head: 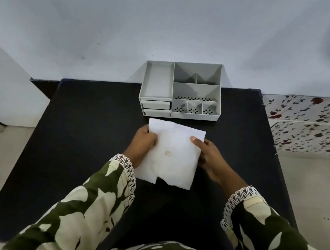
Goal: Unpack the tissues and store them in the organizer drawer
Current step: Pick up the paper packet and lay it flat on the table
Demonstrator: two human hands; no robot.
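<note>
A white tissue pack (170, 155) is held flat above the middle of the black table (91, 129), with a small mark on its front. My left hand (143, 145) grips its left edge, and my right hand (210, 157) grips its right edge with the thumb on top. Behind the pack, at the table's far edge, stands the grey organizer (180, 90). Its two small drawers (155, 107) at the lower left look shut. The open top compartments hold nothing that I can see.
A pale wall rises behind the table. A floral-patterned cloth surface (305, 122) lies to the right of the table. Light floor shows on both sides. My patterned sleeves cover the near part of the table.
</note>
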